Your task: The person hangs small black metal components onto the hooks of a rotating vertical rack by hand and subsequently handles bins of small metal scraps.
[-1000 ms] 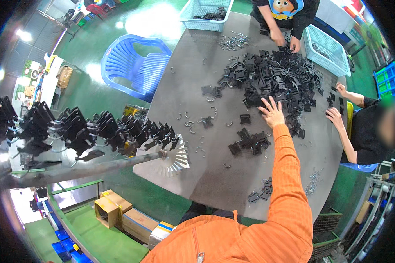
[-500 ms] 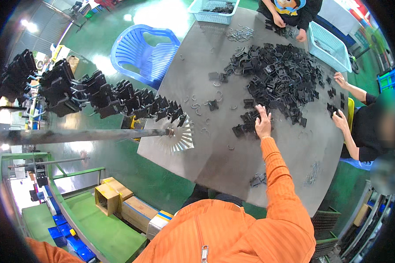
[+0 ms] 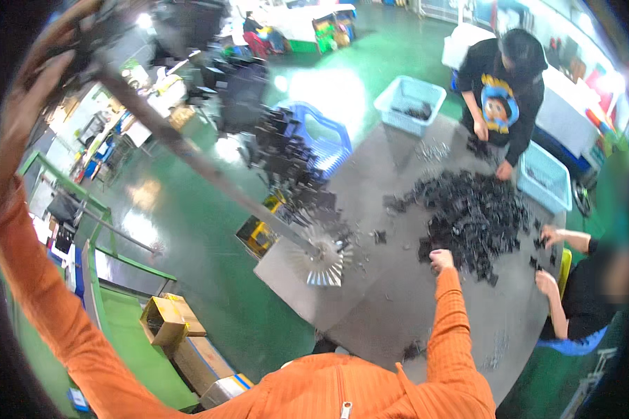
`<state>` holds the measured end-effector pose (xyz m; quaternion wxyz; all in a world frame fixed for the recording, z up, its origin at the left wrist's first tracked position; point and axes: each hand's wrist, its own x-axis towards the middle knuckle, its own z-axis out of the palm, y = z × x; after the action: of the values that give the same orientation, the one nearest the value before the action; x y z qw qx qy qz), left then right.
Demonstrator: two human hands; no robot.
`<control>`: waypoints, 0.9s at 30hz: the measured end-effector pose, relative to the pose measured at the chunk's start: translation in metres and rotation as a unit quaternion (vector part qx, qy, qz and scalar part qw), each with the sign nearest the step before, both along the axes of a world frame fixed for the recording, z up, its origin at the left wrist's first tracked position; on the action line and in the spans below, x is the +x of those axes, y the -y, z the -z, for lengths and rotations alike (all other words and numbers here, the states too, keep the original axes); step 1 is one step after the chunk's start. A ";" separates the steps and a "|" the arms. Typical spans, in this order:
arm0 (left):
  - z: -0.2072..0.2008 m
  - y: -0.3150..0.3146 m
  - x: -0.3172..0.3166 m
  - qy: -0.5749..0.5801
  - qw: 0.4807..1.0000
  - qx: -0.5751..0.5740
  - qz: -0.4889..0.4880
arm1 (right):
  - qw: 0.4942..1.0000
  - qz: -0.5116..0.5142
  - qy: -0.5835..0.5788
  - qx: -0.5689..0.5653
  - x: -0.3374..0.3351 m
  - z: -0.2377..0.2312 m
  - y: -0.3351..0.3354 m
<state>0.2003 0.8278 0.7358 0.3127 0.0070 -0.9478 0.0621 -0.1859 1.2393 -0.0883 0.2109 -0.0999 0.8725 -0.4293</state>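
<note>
My left hand (image 3: 33,94) is raised at the upper left, beside dark parts at the near end of a long metal rod (image 3: 203,164). It is blurred, and its grip is unclear. My right hand (image 3: 441,260) is closed at the near edge of a heap of small black plastic clips (image 3: 479,220) on the grey table (image 3: 391,314). What its fingers hold is hidden. Black clips also hang in a long row (image 3: 286,160) alongside the rod. At the rod's table end is a round fan of metal strips (image 3: 323,264).
Light-blue baskets (image 3: 410,105) (image 3: 544,177) stand at the table's far side. One person (image 3: 500,91) works at the far edge, another (image 3: 587,279) at the right. A blue plastic chair (image 3: 318,143) is behind the hanging clips. Cardboard boxes (image 3: 171,320) lie at the lower left.
My left arm has come up into view and reaches to the rod's near end. My right hand, with fingers stretched before, is now closed by the heap. The view has shifted up and left.
</note>
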 end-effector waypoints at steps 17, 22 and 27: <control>-0.017 -0.055 0.017 0.055 0.990 -0.095 0.088 | 0.641 -0.108 -0.663 -0.372 0.247 -0.732 0.240; -0.003 -0.096 0.026 -0.009 0.990 -0.140 0.013 | 0.662 -0.099 -0.635 -0.385 0.253 -0.742 0.251; -0.028 -0.096 0.024 0.137 0.972 -0.175 0.076 | 0.636 -0.072 -0.704 -0.308 0.257 -0.743 0.255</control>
<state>0.2240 0.9236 0.7641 0.1799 -0.1283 -0.9539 0.2032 0.0711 0.9841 0.6544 -0.4796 -0.4933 0.5641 -0.4566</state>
